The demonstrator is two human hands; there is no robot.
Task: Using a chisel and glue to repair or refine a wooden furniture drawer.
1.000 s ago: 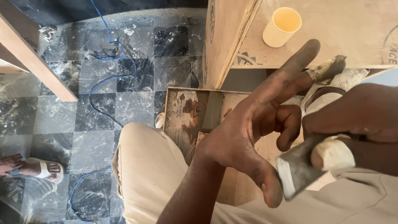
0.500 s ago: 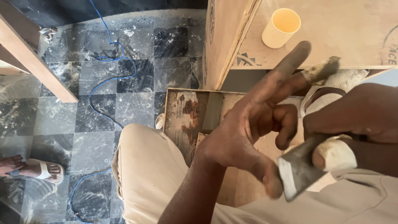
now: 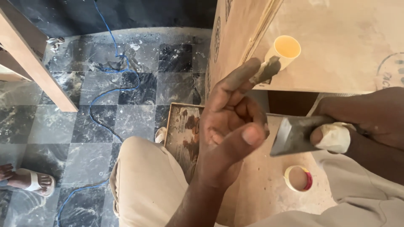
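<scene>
Board stamp, right point(image 3: 389, 69): a round printed mark in dark blue ink on the pale brown board at the right edge of the view, partly cut off by the frame and by the right hand.
Board stamps, upright face point(image 3: 217, 40): oval dark printed marks on the vertical brown panel at top centre, seen at a steep angle and too foreshortened to make out.
Packages: none visible.
Screens: none visible.
Signs: none visible.
</scene>
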